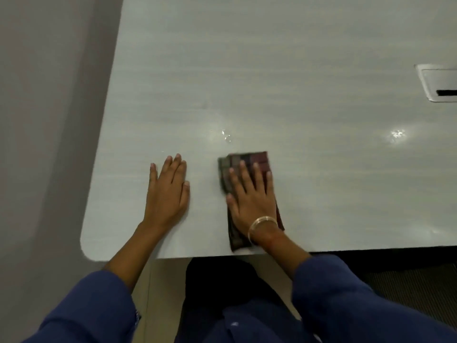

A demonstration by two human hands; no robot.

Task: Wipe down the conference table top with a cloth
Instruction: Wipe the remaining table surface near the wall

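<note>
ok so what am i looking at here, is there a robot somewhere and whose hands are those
No robot here: this is one picture from a camera worn on a person's head, looking down at their own arms in blue sleeves. The pale surface is a conference table. The left hand lies flat on the bare top and holds nothing. The right hand, with a gold bangle at the wrist, presses flat on a folded dark checked cloth near the table's front edge. Just beyond the cloth, what look like droplets shine, and a recessed panel sits in the top at far right.
</note>
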